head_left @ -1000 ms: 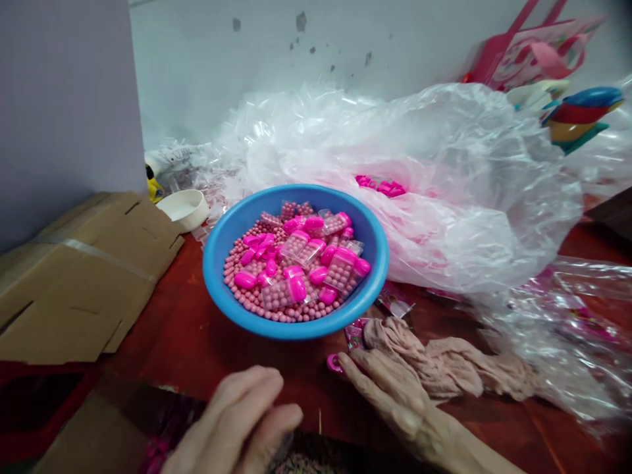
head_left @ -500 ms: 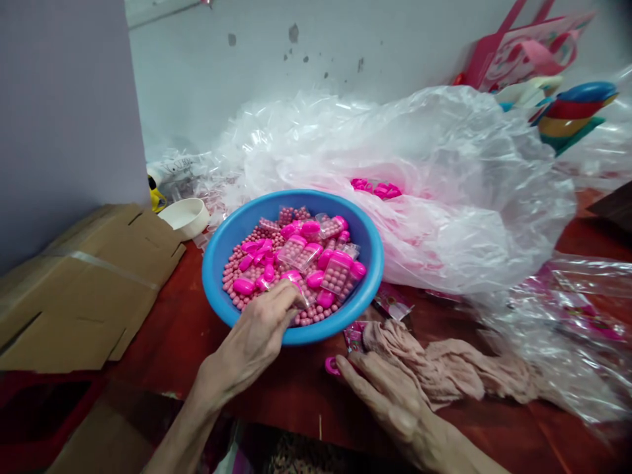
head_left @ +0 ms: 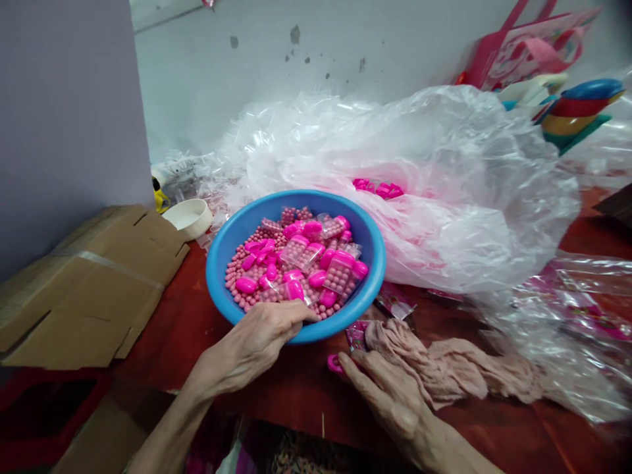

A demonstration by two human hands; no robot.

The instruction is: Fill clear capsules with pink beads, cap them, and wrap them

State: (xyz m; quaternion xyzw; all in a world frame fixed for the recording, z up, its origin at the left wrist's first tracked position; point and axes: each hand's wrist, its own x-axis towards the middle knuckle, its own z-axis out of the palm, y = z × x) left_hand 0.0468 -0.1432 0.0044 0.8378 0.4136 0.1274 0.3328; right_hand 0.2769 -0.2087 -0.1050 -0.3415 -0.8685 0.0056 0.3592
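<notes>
A blue plastic basin (head_left: 296, 266) holds loose pink beads (head_left: 241, 266), with several small clear bags of beads (head_left: 338, 273) and bright pink capsule-shaped pieces (head_left: 245, 285) among them. My left hand (head_left: 251, 345) lies over the basin's front rim, fingertips by a bagged capsule (head_left: 295, 289). I cannot tell whether it grips anything. My right hand (head_left: 390, 398) rests on the red table (head_left: 276, 401), its fingers next to a small pink plastic piece (head_left: 336, 364). A crumpled beige nylon stocking (head_left: 444, 368) lies just beyond it.
A large clear plastic bag (head_left: 434, 197) with pink pieces (head_left: 378, 188) inside sits behind the basin. A flattened cardboard box (head_left: 93, 289) lies on the left, beside a white bowl (head_left: 190, 218). Crumpled printed plastic (head_left: 567, 316) lies on the right, and a wall stands behind.
My left hand came in from the bottom edge, reached into the basin, then drew back to the front rim. My right hand has barely moved.
</notes>
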